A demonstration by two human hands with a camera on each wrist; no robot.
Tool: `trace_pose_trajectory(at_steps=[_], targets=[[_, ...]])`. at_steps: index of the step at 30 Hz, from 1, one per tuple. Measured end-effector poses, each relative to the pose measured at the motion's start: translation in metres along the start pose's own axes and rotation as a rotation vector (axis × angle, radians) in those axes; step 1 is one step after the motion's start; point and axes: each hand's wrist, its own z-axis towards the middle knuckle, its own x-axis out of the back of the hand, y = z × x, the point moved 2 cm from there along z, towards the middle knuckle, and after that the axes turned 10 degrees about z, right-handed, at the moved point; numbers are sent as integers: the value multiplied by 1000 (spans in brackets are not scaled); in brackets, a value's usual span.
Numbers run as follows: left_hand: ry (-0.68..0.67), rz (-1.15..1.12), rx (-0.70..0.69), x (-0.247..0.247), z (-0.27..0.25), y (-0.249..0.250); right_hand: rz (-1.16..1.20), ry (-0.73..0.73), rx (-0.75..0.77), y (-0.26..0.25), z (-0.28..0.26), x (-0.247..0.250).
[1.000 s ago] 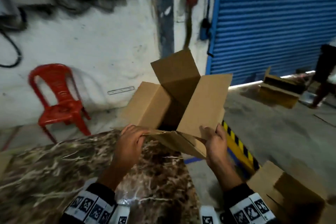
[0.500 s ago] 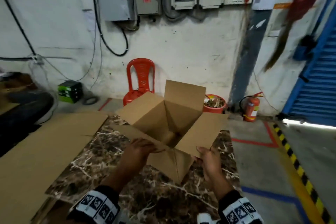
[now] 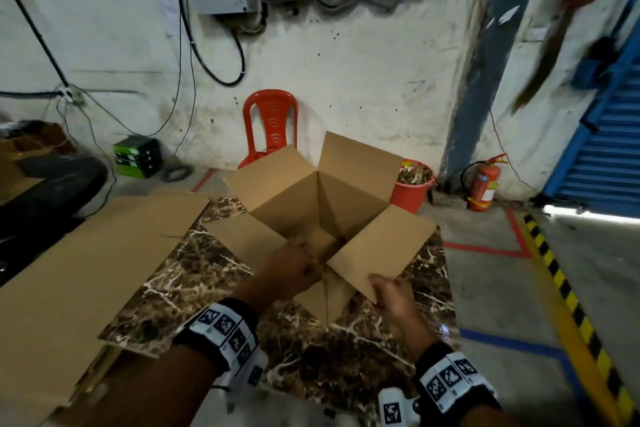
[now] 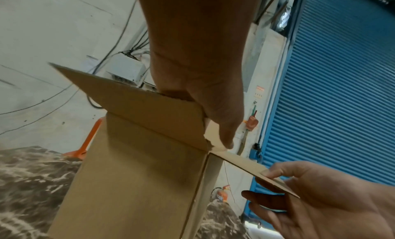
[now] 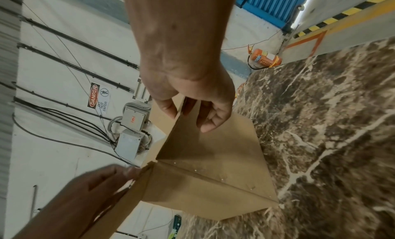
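An open brown cardboard box (image 3: 311,208) stands on the marble table (image 3: 194,281) with its four top flaps spread out. My left hand (image 3: 298,267) grips the near left flap at the box's near corner; in the left wrist view its thumb (image 4: 220,124) lies over the flap's edge on the box (image 4: 138,175). My right hand (image 3: 388,288) pinches the outer edge of the near right flap, thumb on top and fingers (image 5: 209,117) underneath the box's flap (image 5: 213,158). The inside of the box looks empty.
A large flat cardboard sheet (image 3: 86,270) lies over the table's left side. Behind the table stand a red plastic chair (image 3: 272,118), an orange bucket (image 3: 414,187) and a fire extinguisher (image 3: 481,187). A blue shutter (image 3: 609,149) and a yellow-black floor stripe (image 3: 568,295) are on the right.
The box, held up and tilted a second ago, has come down upright onto the marble table. My view has swung left. Both hands have kept their hold on the near flaps.
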Motion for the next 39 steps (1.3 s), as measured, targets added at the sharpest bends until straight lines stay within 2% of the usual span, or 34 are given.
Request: trace_pose_trajectory(at_steps=[2, 5, 9, 12, 15, 18, 20, 23, 25, 27, 29, 34, 37, 39], targets=[[-50, -20, -43, -5, 12, 9, -6, 7, 34, 2, 1, 4], [-69, 73, -6, -20, 26, 13, -43, -6, 112, -8, -1, 1], [70, 91, -11, -34, 38, 8, -84, -89, 314, -35, -3, -20], [180, -2, -32, -28, 46, -6, 38, -64, 361, -52, -4, -41], [389, -269, -36, -12, 49, -36, -20, 86, 413, -55, 10, -44], [454, -619, 74, 10, 54, -81, -305, 253, 472, -47, 29, -47], [466, -840, 144, 22, 58, -104, -383, 276, 351, -34, 41, -50], [498, -1078, 224, 25, 64, -138, -323, 311, 201, -5, 85, -49], [468, -1220, 266, 19, 69, -153, -153, 266, 226, -15, 84, -72], [434, -1364, 320, 13, 73, -169, -149, 236, 313, -46, 50, -113], [379, -1503, 355, 6, 75, -182, -279, 251, 436, -70, 41, -133], [103, -1603, 458, -13, 66, -197, -757, 303, 624, -117, 10, -184], [-118, -1738, 478, -47, 63, -210, -1057, 336, 751, -120, 7, -211], [-179, -1730, 500, -69, 55, -220, -1195, 277, 790, -109, 9, -227]])
